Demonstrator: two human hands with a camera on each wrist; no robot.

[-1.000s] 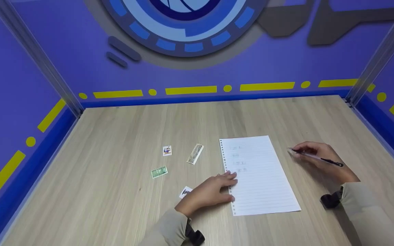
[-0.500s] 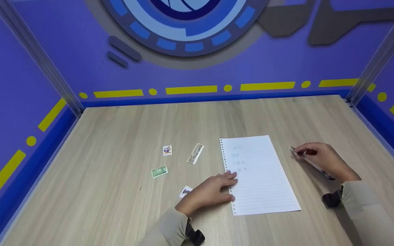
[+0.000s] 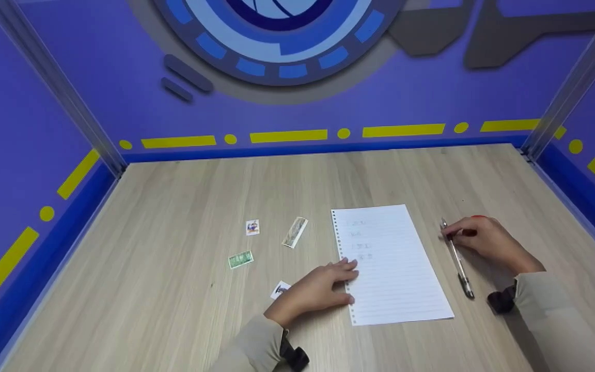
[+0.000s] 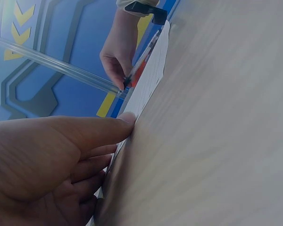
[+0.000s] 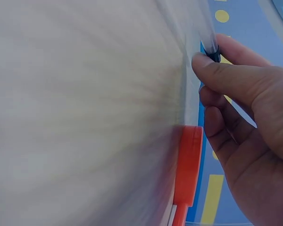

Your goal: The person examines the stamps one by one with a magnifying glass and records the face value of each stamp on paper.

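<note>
In the head view my left hand (image 3: pixel 318 289) rests at the punched left edge of a lined sheet of paper (image 3: pixel 401 279), fingers lying on it. A few short lines of faint writing stand in the sheet's upper left. My right hand (image 3: pixel 488 242) pinches a clear pen with a black cap (image 3: pixel 465 285) between thumb and forefinger, to the right of the sheet. The right wrist view shows the pen (image 5: pixel 210 35) near its dark end. Beneath the right hand lies a red, round-edged thing with a narrow handle (image 5: pixel 188 165), mostly hidden in the head view.
Left of the paper lie several stamps: a small white one (image 3: pixel 252 227), a long narrow one (image 3: pixel 295 232), a green one (image 3: pixel 240 260) and one (image 3: pixel 280 290) partly covered by the left hand. Blue-purple panels (image 3: pixel 297 116) wall the wooden table (image 3: pixel 189 206) at back and sides.
The pen has swung in my right hand from slanting across it to pointing down along the paper's right side. The red thing now shows behind the hand. My left hand stays put.
</note>
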